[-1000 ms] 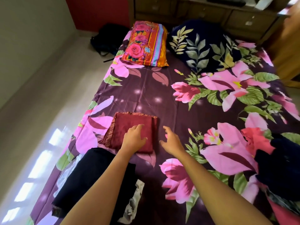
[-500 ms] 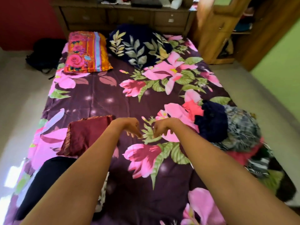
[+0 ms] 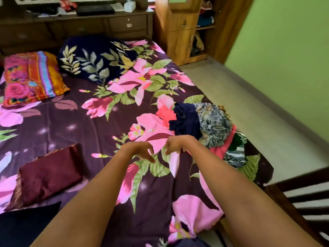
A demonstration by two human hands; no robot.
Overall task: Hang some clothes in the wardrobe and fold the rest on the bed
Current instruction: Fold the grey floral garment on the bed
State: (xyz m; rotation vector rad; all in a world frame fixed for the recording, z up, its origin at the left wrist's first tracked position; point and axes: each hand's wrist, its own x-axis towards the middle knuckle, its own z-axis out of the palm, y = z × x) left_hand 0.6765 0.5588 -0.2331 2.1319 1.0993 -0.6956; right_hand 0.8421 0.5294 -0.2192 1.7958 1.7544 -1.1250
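A folded maroon cloth [image 3: 48, 173] lies on the bed [image 3: 74, 125] at the left. Beside it at the bottom left is a folded dark garment [image 3: 23, 225]. A heap of unfolded clothes [image 3: 210, 129], navy, grey-patterned, red and striped, sits at the bed's right edge. My left hand [image 3: 140, 150] and my right hand [image 3: 175, 144] hover side by side over the middle of the bed, fingers loosely curled downward, holding nothing. The right hand is just short of the heap. The wooden wardrobe [image 3: 183, 27] stands open at the back right.
A striped floral pillow [image 3: 32, 77] and a dark leaf-print pillow [image 3: 96, 57] lie at the head of the bed. A wooden dresser [image 3: 110, 24] with clutter stands behind. Bare floor [image 3: 249, 107] runs along the right, below a green wall.
My left hand came off the folded maroon cloth, and both hands swung right toward the heap of clothes. The view turned right, bringing the wardrobe and the heap into sight.
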